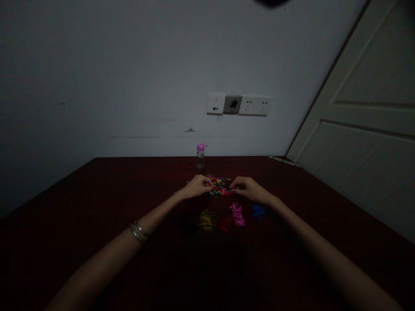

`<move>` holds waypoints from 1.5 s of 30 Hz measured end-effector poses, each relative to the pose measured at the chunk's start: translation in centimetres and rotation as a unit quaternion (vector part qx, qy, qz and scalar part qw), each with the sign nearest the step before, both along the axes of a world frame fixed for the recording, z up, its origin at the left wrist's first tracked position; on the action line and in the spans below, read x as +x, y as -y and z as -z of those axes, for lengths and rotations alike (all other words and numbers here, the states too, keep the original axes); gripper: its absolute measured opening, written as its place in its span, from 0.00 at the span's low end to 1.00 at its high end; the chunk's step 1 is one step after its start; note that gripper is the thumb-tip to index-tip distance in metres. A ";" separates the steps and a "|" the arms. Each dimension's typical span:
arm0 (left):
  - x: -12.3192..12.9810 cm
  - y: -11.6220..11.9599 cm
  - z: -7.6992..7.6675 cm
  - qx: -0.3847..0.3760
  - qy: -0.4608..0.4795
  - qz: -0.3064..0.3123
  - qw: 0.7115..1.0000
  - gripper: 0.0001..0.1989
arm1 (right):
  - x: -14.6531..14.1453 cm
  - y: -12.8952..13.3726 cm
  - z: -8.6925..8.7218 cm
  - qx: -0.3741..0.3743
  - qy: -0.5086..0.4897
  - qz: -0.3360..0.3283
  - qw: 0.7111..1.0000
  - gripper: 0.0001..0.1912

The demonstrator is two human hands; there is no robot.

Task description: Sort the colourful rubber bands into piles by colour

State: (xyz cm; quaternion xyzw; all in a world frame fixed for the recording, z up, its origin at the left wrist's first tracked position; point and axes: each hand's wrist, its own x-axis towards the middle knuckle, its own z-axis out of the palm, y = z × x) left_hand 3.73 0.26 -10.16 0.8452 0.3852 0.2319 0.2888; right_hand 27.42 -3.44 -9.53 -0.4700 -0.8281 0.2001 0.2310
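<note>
A mixed heap of colourful rubber bands [219,188] lies on the dark table between my hands. My left hand [198,186] is at the heap's left side, thumb and fingertips pinched together at its edge. On the right side my right hand [244,187] has its fingers drawn together in a pinch beside the bands. Whatever either pinch holds is too small and dark to make out. Closer to me lie single-colour groups: yellow rubber bands [206,220], red rubber bands [226,224], pink rubber bands [238,214], and blue rubber bands [258,210] below my right wrist.
Behind the heap a clear bottle with a pink lid [200,156] stands upright near the wall. Wall sockets [240,104] sit above the table's back edge. A pale panelled door [363,129] is on the right. The light is dim.
</note>
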 end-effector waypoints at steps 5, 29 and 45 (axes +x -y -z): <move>0.1 0.4 -0.1 -0.010 -0.007 0.007 1.000 0.10 | -0.5 0.0 1.3 0.020 0.062 0.027 0.997 0.08; 4.0 -0.9 -1.0 0.140 -0.134 0.152 0.969 0.09 | 0.7 1.2 -2.2 -0.193 0.076 -0.106 0.972 0.09; 6.7 -1.3 -1.2 0.177 -0.286 0.167 0.927 0.10 | 1.6 1.0 -3.8 -0.146 0.030 -0.040 0.988 0.09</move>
